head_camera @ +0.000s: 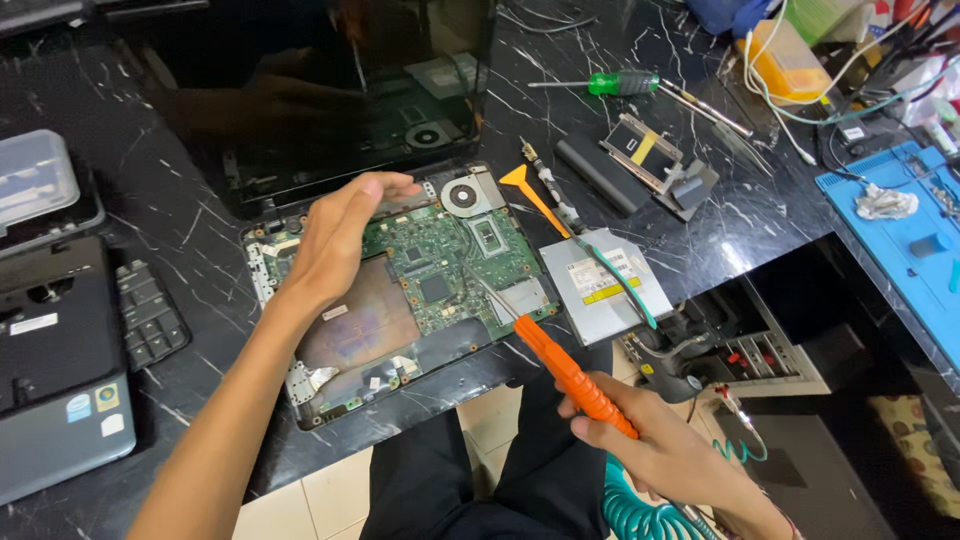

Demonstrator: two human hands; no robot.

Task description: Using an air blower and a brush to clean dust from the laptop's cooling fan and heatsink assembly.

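My right hand (668, 440) grips the orange screwdriver (572, 375), its tip pointing up-left, probably touching the green motherboard (440, 262); my left hand (335, 235) rests open there.

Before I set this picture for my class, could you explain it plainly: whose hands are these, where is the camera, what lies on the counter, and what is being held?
There is one picture, taken by a camera worn on a person's head, looking down at their own two bare hands. The left hand rests on an opened laptop base whose green circuit board and small fan are exposed. The right hand holds an orange-handled screwdriver, its tip at the board. All this lies on a black marbled counter. Beside the base are a silver disc drive, an orange pry tool and a green-handled screwdriver. A closed grey laptop lies at the left, a blue mat at the right.
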